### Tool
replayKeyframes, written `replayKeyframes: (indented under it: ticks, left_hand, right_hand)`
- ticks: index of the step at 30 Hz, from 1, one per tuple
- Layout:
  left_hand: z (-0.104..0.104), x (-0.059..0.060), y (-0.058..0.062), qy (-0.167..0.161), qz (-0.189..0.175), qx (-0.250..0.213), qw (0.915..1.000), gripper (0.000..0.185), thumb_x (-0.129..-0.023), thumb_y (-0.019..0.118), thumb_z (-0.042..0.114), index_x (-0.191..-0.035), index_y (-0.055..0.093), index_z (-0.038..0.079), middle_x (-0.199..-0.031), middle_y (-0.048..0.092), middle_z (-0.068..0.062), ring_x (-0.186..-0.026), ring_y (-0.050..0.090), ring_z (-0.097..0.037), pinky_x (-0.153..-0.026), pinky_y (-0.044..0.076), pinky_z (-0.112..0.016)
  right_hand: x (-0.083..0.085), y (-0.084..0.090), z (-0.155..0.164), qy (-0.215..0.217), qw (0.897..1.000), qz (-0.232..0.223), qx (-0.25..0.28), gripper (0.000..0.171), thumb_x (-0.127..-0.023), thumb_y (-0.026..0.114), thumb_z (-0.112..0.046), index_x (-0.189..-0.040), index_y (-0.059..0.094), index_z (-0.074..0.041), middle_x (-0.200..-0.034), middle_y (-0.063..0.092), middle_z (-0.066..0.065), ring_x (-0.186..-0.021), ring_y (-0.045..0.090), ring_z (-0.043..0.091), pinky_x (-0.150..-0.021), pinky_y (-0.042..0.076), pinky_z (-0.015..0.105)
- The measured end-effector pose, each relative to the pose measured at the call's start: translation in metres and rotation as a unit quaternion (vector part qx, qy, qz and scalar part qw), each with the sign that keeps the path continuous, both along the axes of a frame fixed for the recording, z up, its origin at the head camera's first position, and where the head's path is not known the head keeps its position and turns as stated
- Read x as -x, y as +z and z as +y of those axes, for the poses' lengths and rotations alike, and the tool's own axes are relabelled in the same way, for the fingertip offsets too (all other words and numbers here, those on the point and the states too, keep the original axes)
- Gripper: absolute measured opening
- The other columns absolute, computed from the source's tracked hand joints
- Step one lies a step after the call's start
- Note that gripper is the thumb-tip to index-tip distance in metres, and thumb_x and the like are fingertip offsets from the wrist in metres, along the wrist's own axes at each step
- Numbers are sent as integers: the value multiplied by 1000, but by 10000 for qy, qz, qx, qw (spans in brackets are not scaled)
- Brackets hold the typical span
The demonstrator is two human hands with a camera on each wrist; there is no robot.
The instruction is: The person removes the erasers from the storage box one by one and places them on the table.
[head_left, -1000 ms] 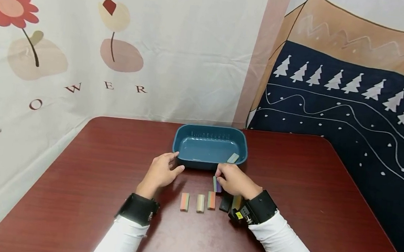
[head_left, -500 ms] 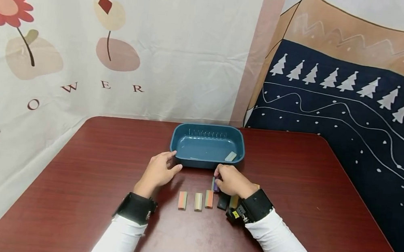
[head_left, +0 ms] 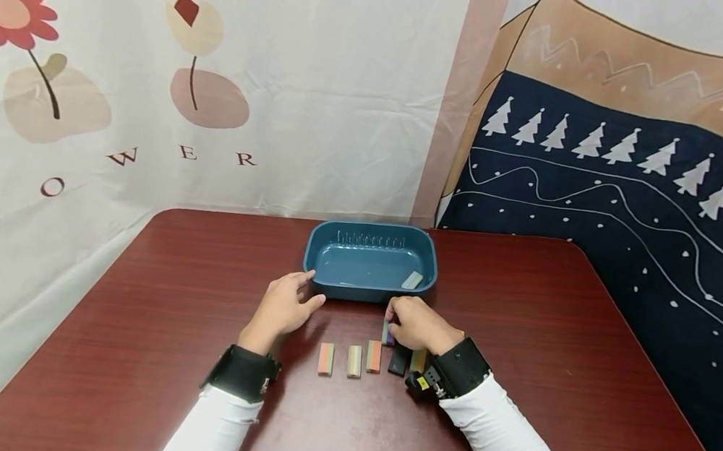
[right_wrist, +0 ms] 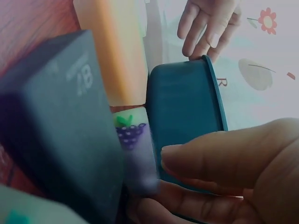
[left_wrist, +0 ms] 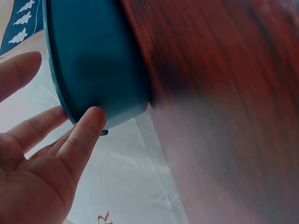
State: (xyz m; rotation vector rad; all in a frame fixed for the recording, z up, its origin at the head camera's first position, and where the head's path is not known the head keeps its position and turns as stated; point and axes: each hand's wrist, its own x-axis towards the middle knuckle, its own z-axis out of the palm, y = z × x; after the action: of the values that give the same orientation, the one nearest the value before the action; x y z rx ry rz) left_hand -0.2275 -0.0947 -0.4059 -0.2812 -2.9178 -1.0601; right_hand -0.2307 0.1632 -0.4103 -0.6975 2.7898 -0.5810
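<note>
My right hand [head_left: 420, 322] has its thumb and fingertips at a purple eraser [right_wrist: 133, 149] with a grape print, pinching it by one end just in front of a blue tray [head_left: 368, 295]. At the tray's front left corner is my left hand [head_left: 284, 311], fingers extended and touching the rim, thumb apart. Beside the right hand stands a black eraser [right_wrist: 56, 107] with white lettering. An orange eraser [right_wrist: 114, 51] lies past the purple one in the right wrist view. Inside the tray, at its right, rests a pale eraser [head_left: 412, 280].
On the brown table [head_left: 127, 348], an orange-and-green eraser [head_left: 326, 358], a cream eraser [head_left: 355, 361] and the orange one stand in a loose row. A yellowish eraser [head_left: 418, 360] is partly hidden by the right wrist. A printed cloth [head_left: 322, 91] hangs behind the table.
The view has shifted slightly. My right hand stays at the purple eraser, which has moved only a little. The left hand keeps its place at the tray's rim.
</note>
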Motion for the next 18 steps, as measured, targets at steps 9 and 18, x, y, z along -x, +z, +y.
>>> replayKeyframes:
  ticks: [9,18]
  left_hand:
    - [-4,2,0,5,11,-81,10000,58,-92,68,23,-142,49,1,-142,46,-23,-112,62,-32,-97,47,-45]
    - [-2,2,-3,-41,-7,-46,10000,59,-91,68,24,-142,49,2,-142,46,-22,-110,63,-32,-96,47,-45]
  right_hand:
    - [-3,13,2,89,9999,-15,124,8,-92,63,-8,-86,60,-11,-78,54,0,-66,49,13,-61,44,29]
    - [-3,23,11,292,9971,366,606,10,-92,66,-11,-84,61,-13,-70,52,-3,-59,47,11,-56,42,28]
